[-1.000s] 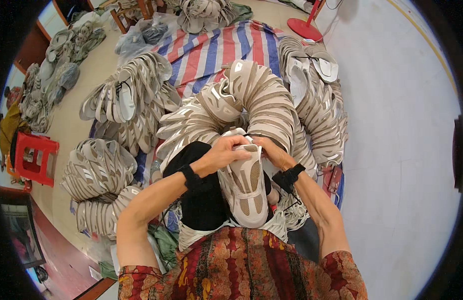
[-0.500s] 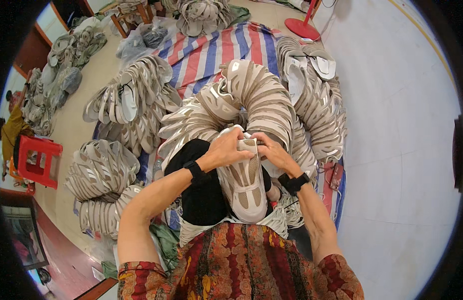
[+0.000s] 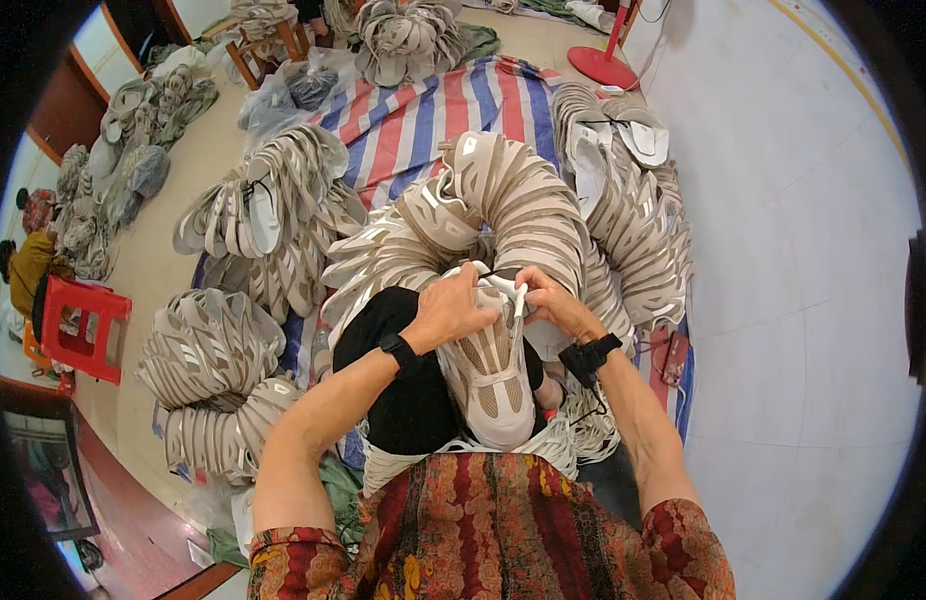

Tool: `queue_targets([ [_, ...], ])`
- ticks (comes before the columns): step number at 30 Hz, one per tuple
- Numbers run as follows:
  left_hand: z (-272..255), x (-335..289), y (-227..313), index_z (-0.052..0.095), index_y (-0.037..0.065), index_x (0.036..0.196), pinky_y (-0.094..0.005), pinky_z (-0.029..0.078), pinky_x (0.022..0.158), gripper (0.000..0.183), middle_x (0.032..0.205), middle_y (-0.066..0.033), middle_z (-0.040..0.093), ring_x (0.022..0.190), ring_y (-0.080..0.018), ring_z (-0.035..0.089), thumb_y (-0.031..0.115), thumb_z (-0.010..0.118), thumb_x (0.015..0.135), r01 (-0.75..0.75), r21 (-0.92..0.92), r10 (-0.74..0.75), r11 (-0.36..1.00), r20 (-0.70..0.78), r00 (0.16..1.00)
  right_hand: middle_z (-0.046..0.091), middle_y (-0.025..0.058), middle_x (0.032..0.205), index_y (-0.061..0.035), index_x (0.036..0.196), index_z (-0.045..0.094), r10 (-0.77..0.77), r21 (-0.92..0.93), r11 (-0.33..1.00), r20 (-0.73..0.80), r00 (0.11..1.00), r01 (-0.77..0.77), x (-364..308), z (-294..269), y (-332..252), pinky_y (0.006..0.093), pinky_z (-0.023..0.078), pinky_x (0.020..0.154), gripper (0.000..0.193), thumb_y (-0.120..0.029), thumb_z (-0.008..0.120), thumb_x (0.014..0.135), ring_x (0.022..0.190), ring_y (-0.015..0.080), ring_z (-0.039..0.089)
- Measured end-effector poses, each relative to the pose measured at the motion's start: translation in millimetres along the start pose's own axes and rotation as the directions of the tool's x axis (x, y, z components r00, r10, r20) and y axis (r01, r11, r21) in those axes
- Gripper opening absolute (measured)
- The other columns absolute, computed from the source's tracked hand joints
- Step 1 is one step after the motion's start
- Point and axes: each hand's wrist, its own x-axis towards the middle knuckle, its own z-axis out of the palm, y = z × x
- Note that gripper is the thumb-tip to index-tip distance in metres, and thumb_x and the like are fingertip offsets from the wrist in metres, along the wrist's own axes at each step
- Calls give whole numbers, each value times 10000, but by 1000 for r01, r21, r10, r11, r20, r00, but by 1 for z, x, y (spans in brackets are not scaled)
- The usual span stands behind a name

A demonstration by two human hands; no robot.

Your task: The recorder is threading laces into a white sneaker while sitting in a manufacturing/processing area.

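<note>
A beige sneaker upper [image 3: 495, 400] with tan mesh panels lies lengthwise over my lap, toe toward me. My left hand [image 3: 453, 310] is closed around its left side near the throat, thumb on the mesh. On the other side, my right hand [image 3: 555, 303] pinches a white shoelace [image 3: 520, 297] at the upper's opening; the fingertips partly hide it. A thin dark cord shows between my hands. White laces [image 3: 589, 425] lie bunched by my lap. Just beyond my hands, a row of nested sneaker uppers [image 3: 528, 210] curves in an arch.
Stacks of similar uppers stand left [image 3: 211, 345] and right [image 3: 638, 230] on a striped tarp [image 3: 423, 120]. A red stool [image 3: 83, 330] is at the left, with a person [image 3: 31, 275] beyond it. A red stand base [image 3: 603, 68] is by the pale wall [image 3: 803, 300].
My right hand has lifted slightly from the upper's edge, and the white lace at its fingertips shows more. My left hand keeps its hold. The view has shifted a little.
</note>
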Motion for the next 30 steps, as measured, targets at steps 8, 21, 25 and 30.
queue_targets([
  [8,7,11,-6,455,-24,927,-443,428,711,433,846,-225,565,848,-374,550,265,613,646,-58,-36,57,998,-14,998,527,105,944,-82,1069,512,-346,-531,804,-54,937,266,10,34,1,336,402,808,301,-283,487,845,912,228,503],
  [21,10,21,-38,404,11,942,-304,433,677,439,821,-124,524,773,-188,525,297,649,716,66,-234,-32,970,148,989,508,178,921,-98,1164,465,-536,-668,672,-140,833,320,18,42,20,373,385,797,366,-329,464,880,896,327,490],
  [25,-7,4,-47,397,28,1045,-287,382,766,515,916,-80,456,870,-168,448,294,694,720,-30,-343,61,939,80,995,504,185,1010,-55,1157,468,-769,-791,411,-34,639,453,-30,56,17,378,378,846,412,-173,592,782,954,334,486],
  [30,10,-114,3,506,41,977,-388,369,832,357,969,-146,486,904,-308,464,212,663,705,-580,-16,579,814,-36,814,525,100,819,-49,914,553,-598,-758,404,204,775,512,-122,75,24,359,423,685,217,-92,629,715,778,279,507],
])
